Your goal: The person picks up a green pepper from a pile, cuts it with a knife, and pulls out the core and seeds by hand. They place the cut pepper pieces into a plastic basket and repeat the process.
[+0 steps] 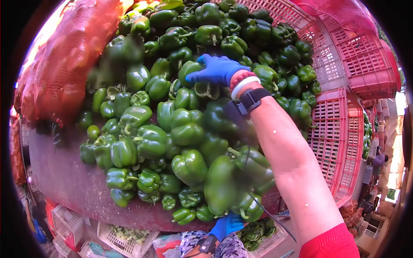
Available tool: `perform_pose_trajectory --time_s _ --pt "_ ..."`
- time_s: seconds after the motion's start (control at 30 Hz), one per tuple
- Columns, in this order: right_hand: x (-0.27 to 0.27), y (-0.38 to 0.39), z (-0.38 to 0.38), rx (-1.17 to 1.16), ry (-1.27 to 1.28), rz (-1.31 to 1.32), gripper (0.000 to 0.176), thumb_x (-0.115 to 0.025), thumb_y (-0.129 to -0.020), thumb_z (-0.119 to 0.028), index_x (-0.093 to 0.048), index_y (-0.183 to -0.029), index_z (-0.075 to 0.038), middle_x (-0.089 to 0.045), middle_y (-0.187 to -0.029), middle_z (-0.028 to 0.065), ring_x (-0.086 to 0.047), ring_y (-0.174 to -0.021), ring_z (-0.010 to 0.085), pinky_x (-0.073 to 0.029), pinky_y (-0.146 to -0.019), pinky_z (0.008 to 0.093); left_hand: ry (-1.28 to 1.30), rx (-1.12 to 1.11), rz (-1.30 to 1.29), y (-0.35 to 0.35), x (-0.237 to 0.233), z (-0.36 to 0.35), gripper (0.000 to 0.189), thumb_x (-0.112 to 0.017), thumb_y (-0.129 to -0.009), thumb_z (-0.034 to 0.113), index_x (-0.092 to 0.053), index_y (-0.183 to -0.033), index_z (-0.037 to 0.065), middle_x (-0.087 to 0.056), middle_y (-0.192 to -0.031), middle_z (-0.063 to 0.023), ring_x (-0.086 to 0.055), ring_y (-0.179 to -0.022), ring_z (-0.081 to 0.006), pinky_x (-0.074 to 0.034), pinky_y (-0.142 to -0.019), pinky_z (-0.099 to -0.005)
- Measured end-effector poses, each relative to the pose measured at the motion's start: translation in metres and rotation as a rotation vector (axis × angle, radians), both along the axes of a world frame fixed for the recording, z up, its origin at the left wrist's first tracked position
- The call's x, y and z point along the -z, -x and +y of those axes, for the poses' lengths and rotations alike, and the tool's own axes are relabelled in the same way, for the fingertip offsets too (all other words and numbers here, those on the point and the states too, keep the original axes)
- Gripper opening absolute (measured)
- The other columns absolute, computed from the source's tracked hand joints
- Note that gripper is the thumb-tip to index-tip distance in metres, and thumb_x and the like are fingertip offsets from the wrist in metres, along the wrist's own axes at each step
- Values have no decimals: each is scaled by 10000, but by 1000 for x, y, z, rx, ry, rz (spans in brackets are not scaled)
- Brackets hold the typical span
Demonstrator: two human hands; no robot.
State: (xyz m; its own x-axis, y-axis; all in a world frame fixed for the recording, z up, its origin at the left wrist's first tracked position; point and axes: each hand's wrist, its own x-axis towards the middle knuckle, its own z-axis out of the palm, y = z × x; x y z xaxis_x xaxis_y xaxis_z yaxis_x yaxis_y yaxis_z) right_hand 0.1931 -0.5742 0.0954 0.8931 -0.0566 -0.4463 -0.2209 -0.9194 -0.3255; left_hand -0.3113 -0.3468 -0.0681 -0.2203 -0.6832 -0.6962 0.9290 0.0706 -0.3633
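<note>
A large heap of green bell peppers (150, 142) covers the table (64, 172). My right hand (217, 71), in a blue glove, reaches over the middle of the heap. Its thumb and fingers are closed around the sides of one green bell pepper (188, 72). At the table's near edge is my left hand (228, 224), also blue-gloved, below a green bell pepper (249, 208). Its fingers look stretched out, with nothing visible in them; part of the hand is hidden. Blurred smears cover some peppers near the middle.
Red mesh sacks (64, 64) stand at the left. Pink plastic crates (329, 142) line the right side. Below the near edge are a crate of pale green pieces (127, 234) and a crate of dark green peppers (258, 234). A thin cable (269, 213) hangs beside my right arm.
</note>
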Motion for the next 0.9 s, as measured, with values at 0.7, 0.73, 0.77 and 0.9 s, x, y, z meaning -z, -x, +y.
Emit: perform_pose_trajectory --time_s 0.7,0.73,0.77,0.9 --pt "-42 35 -2 47 8 -257 774 -777 -681 -416 -534 -1364 -146 -672 -1203 227 -657 -1113 438 -509 -974 523 -285 42 -158 -18 -29 108 480 -627 -1011 328 -542 -1362 12 -613 -1274 -228 -691 -1081 -344 -609 -913 -481" --pt "-56 57 -6 77 -7 -293 717 -794 -686 -345 -563 -1331 -135 -679 -1172 231 -657 -1085 457 -529 -962 487 -291 45 -152 -14 -22 111 478 -626 -1011 327 -535 -1363 16 -604 -1287 -232 -692 -1080 -353 -610 -912 -490" --pt "-61 84 -15 28 -43 -367 714 -802 -692 -297 -560 -1340 -120 -666 -1196 223 -645 -1111 447 -527 -978 465 -277 54 -138 -18 -20 112 482 -602 -1023 295 -494 -1384 -5 -577 -1319 -254 -681 -1095 -406 -609 -907 -518" --pt "-61 203 -37 219 -149 -545 776 -885 -684 -210 -522 -1350 -47 -610 -1257 183 -626 -1164 350 -509 -1010 418 -181 5 -28 -25 -19 102 465 -508 -1060 248 -438 -1403 -58 -509 -1401 -288 -582 -1229 -497 -536 -1012 -622"
